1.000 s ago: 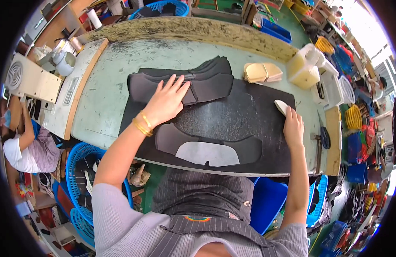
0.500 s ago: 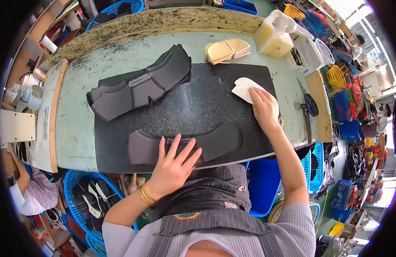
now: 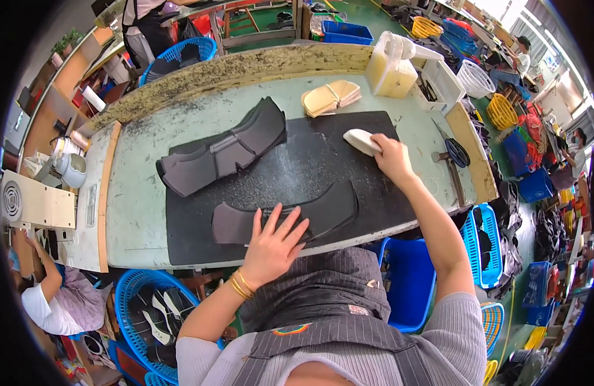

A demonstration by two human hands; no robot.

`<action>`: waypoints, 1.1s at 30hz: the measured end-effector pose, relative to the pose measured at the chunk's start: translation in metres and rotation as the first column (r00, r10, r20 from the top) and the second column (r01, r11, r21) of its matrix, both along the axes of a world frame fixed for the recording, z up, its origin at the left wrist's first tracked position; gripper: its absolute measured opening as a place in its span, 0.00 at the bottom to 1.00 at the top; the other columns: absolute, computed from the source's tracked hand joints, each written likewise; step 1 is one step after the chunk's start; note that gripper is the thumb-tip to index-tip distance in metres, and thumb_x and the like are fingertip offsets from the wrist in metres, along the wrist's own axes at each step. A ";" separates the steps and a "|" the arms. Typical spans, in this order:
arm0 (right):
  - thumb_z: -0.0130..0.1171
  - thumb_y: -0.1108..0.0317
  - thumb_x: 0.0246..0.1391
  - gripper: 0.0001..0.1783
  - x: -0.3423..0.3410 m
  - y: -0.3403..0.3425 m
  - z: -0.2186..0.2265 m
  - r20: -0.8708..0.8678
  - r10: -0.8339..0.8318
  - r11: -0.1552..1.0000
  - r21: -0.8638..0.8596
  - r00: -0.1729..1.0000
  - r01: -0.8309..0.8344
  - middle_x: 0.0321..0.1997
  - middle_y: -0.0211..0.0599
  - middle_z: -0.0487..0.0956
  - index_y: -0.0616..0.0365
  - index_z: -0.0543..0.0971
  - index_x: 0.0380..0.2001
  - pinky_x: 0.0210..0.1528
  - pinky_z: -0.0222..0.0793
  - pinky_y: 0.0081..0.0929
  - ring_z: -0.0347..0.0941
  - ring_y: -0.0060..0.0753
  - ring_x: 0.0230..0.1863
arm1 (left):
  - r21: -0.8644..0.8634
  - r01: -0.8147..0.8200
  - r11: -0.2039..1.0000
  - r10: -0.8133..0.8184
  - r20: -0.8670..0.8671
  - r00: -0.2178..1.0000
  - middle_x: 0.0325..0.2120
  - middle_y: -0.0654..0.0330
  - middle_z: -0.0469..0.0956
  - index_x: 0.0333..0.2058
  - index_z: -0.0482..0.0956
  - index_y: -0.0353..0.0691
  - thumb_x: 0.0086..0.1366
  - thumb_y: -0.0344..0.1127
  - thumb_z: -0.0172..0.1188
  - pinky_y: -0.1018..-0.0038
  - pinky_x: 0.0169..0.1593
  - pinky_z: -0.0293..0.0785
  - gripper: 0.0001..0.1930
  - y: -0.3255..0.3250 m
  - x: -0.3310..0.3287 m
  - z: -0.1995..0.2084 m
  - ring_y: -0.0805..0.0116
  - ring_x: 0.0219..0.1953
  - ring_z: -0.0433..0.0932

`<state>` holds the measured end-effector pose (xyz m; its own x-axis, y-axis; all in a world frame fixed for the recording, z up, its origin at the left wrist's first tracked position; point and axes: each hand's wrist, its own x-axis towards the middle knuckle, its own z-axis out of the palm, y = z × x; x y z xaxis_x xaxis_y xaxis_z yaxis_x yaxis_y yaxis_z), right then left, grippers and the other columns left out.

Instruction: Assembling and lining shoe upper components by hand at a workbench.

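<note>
My left hand [image 3: 275, 240] lies with spread fingers on a dark curved shoe-upper piece [image 3: 332, 209] near the table's front edge. There seem to be a few layers under it. At the right of the black mat [image 3: 297, 174], my right hand [image 3: 394, 158] is closed on a small stack of white rounded pieces [image 3: 361, 141]. The stack is held together and tilted. Farther left on the mat rests a pile of similar dark upper pieces [image 3: 200, 172], with a band across its middle. A bundle of cream rounded pieces [image 3: 331, 98], tied round, lies beyond the mat.
A plastic jug of yellowish liquid [image 3: 391, 67] stands at the back right. Scissors [image 3: 456, 149] and a hammer [image 3: 452, 177] lie along the right edge. A raised board [image 3: 245, 67] borders the back. Blue baskets [image 3: 133, 302] and a blue bin [image 3: 409, 283] flank me below.
My right hand has gathered the white pieces, which lay fanned under it, into a tilted stack. The left hand stays on the dark piece. The whole view has shifted slightly.
</note>
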<state>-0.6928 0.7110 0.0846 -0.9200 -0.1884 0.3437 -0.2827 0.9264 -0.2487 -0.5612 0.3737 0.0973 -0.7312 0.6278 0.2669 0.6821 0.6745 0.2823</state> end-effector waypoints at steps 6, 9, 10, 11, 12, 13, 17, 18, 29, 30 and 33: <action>0.50 0.75 0.55 0.12 0.002 -0.028 0.065 -0.033 -0.313 0.483 -0.866 0.949 0.129 0.32 0.38 0.79 0.64 0.71 0.43 0.37 0.72 0.32 0.77 0.39 0.36 | -0.056 -0.024 0.998 0.025 0.018 1.000 0.58 0.60 0.63 0.54 0.70 0.48 0.57 0.41 0.59 0.43 0.61 0.47 0.24 -0.002 -0.001 0.008 0.50 0.61 0.57; 0.48 0.76 0.57 0.16 -0.028 -0.026 0.033 0.183 -0.207 -0.448 -0.891 0.961 0.073 0.47 0.44 0.73 0.66 0.66 0.49 0.49 0.71 0.36 0.73 0.40 0.46 | -0.003 0.017 1.000 -0.017 0.028 0.999 0.59 0.59 0.63 0.54 0.70 0.48 0.54 0.39 0.61 0.45 0.62 0.46 0.26 0.004 -0.009 0.002 0.49 0.62 0.57; 0.47 0.73 0.59 0.16 -0.033 -0.029 0.021 0.263 -0.191 -0.587 -0.803 0.946 0.105 0.49 0.46 0.71 0.66 0.65 0.49 0.53 0.70 0.38 0.71 0.42 0.50 | 0.013 0.031 0.999 -0.031 0.031 0.999 0.59 0.59 0.63 0.53 0.71 0.47 0.54 0.40 0.61 0.45 0.62 0.47 0.26 0.008 -0.010 0.000 0.49 0.62 0.58; 0.46 0.71 0.60 0.15 -0.035 -0.032 0.008 0.286 -0.168 -0.617 -0.777 0.943 0.126 0.50 0.48 0.70 0.66 0.65 0.49 0.54 0.68 0.39 0.70 0.43 0.51 | 0.021 0.036 0.999 -0.037 0.039 0.999 0.59 0.59 0.63 0.53 0.71 0.47 0.54 0.40 0.61 0.45 0.62 0.47 0.26 0.012 -0.014 -0.001 0.49 0.62 0.58; 0.45 0.69 0.61 0.15 -0.031 -0.037 -0.001 0.314 -0.139 -0.649 -0.745 0.939 0.153 0.51 0.50 0.70 0.67 0.65 0.48 0.55 0.67 0.41 0.68 0.44 0.53 | 0.024 0.041 0.999 -0.042 0.052 0.998 0.58 0.59 0.64 0.52 0.72 0.47 0.53 0.40 0.62 0.45 0.62 0.47 0.26 0.012 -0.016 0.000 0.49 0.61 0.58; 0.44 0.67 0.62 0.16 -0.019 -0.045 0.001 0.367 0.053 -0.586 -0.741 0.929 0.326 0.49 0.52 0.71 0.67 0.65 0.48 0.54 0.69 0.41 0.70 0.44 0.51 | 0.017 0.031 0.999 -0.033 0.075 0.997 0.58 0.59 0.64 0.52 0.72 0.47 0.53 0.40 0.62 0.45 0.62 0.47 0.25 0.008 -0.013 0.001 0.49 0.61 0.59; 0.57 0.55 0.54 0.21 0.020 -0.036 0.041 0.624 -0.087 0.619 -0.577 0.777 0.533 0.31 0.45 0.79 0.62 0.71 0.42 0.35 0.75 0.30 0.78 0.38 0.31 | 0.007 0.046 0.999 -0.046 0.126 0.991 0.58 0.60 0.64 0.52 0.72 0.48 0.53 0.41 0.62 0.45 0.62 0.47 0.25 0.002 -0.015 0.006 0.50 0.61 0.58; 0.61 0.55 0.51 0.21 0.025 -0.033 0.042 0.477 -0.297 0.852 -0.258 0.827 0.455 0.30 0.43 0.79 0.61 0.72 0.41 0.33 0.74 0.27 0.78 0.36 0.30 | 0.007 0.037 0.999 -0.037 0.143 0.989 0.58 0.60 0.64 0.52 0.72 0.48 0.53 0.41 0.62 0.45 0.62 0.47 0.25 0.004 -0.014 0.007 0.50 0.61 0.58; 0.55 0.75 0.41 0.13 -0.002 -0.059 0.020 0.043 0.181 0.946 0.267 0.983 -0.185 0.38 0.37 0.78 0.58 0.74 0.35 0.40 0.72 0.34 0.73 0.41 0.42 | 0.036 0.030 0.999 -0.036 0.171 0.985 0.58 0.57 0.64 0.51 0.72 0.44 0.53 0.49 0.62 0.46 0.62 0.46 0.28 0.002 -0.005 0.013 0.49 0.62 0.58; 0.54 0.75 0.42 0.10 -0.004 -0.062 0.023 0.045 0.117 0.945 0.302 0.992 -0.125 0.37 0.38 0.78 0.58 0.74 0.32 0.39 0.72 0.35 0.73 0.42 0.41 | 0.061 0.009 0.998 -0.018 0.145 0.989 0.57 0.56 0.65 0.51 0.72 0.42 0.54 0.49 0.61 0.48 0.62 0.47 0.28 0.002 -0.008 0.016 0.50 0.61 0.59; 0.54 0.73 0.43 0.04 0.009 -0.062 0.007 -0.109 0.200 0.957 0.236 0.974 -0.171 0.32 0.38 0.77 0.59 0.73 0.26 0.37 0.71 0.38 0.73 0.42 0.37 | 0.195 -0.053 0.979 0.031 0.112 0.993 0.54 0.54 0.69 0.48 0.74 0.40 0.55 0.48 0.62 0.51 0.61 0.53 0.25 0.005 -0.009 0.024 0.52 0.57 0.64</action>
